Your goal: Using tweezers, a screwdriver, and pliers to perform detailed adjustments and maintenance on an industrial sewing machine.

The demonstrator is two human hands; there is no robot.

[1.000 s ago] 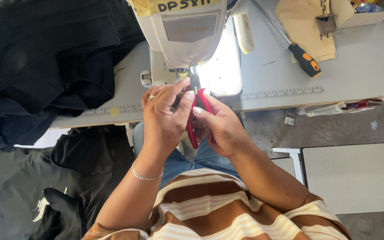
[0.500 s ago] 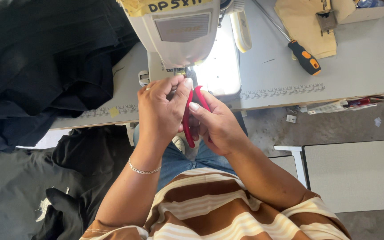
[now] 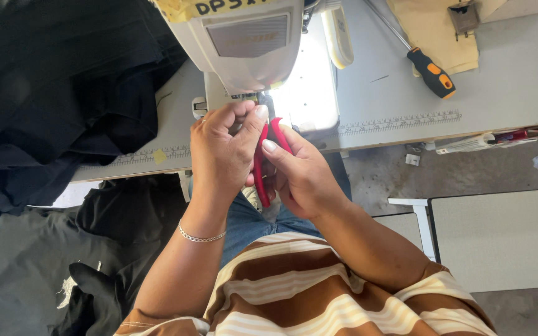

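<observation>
My right hand grips red-handled pliers, whose jaws point up under the head of a white sewing machine. My left hand is curled beside them, fingertips pinched near the pliers' jaws by the needle area; whatever it pinches is too small to see. Both hands hover at the front edge of the grey sewing table, above my lap in blue jeans. A thin bracelet circles my left wrist.
A heap of black fabric covers the table's left side and hangs to the floor. A screwdriver with a black and orange handle lies at the right, near tan cloth. A grey side surface stands low right.
Both hands have shifted slightly left and up toward the machine head, keeping the pliers between them. My left fingers have closed in more tightly near the jaws.
</observation>
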